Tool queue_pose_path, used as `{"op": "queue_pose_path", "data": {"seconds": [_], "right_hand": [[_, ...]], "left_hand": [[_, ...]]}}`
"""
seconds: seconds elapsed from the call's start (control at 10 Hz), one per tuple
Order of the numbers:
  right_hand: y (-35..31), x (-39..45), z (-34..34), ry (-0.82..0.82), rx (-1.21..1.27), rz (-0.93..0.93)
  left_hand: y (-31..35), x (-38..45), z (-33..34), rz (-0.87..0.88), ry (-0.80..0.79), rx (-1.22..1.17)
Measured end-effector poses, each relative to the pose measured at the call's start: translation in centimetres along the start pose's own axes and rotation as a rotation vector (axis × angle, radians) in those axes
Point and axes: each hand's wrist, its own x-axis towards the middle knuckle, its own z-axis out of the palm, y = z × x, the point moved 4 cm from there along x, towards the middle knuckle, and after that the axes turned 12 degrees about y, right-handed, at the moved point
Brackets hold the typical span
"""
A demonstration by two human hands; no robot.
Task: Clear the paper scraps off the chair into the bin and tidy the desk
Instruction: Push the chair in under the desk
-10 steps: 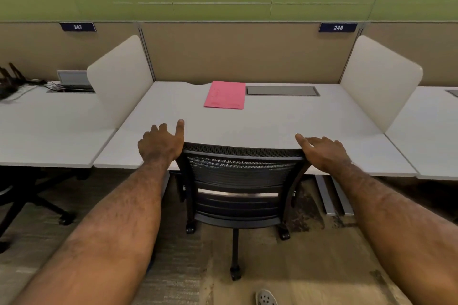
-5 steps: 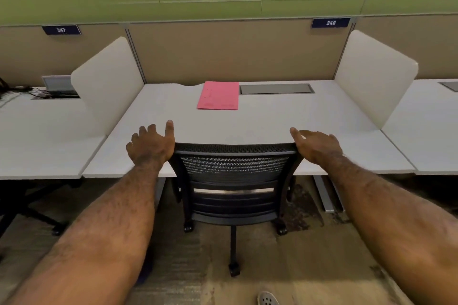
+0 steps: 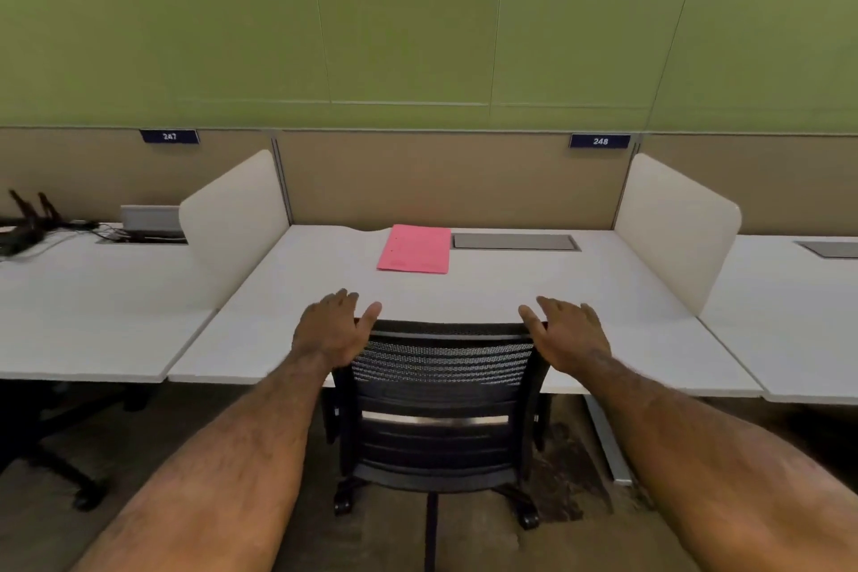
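Stage: opening step, by my reading; the mesh-backed office chair [image 3: 441,386] stands tucked against the table [image 3: 534,288], not yet drawn out.
Done: nothing that shows.
Left: clearing the scraps into the bin, then tidying the table.
Paper scraps: not visible; the seat is hidden behind the backrest and under the table.
Bin: out of view.
Left hand [image 3: 332,330]: fingers spread apart, at the backrest's upper left corner; clamped on nothing that shows.
Right hand [image 3: 568,334]: fingers likewise apart, at the upper right corner; contact with the frame cannot be told.
Pink folder [image 3: 414,248]: flat at the table's far edge, beside a grey cable hatch [image 3: 515,242], well beyond both hands.
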Motion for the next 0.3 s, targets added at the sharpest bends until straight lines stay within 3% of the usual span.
{"op": "queue_pose_path", "data": {"seconds": [0.2,0.3], "right_hand": [[-3.0,1.8,-4.3,0.029,0.029,-0.086],[-5.1,4.0,-9.6,0.17,0.051,-0.141]], "left_hand": [[3.7,1.9,-5.6,0.157,0.08,0.019],[5.9,4.2,-9.8,0.199,0.168,-0.007]]}}
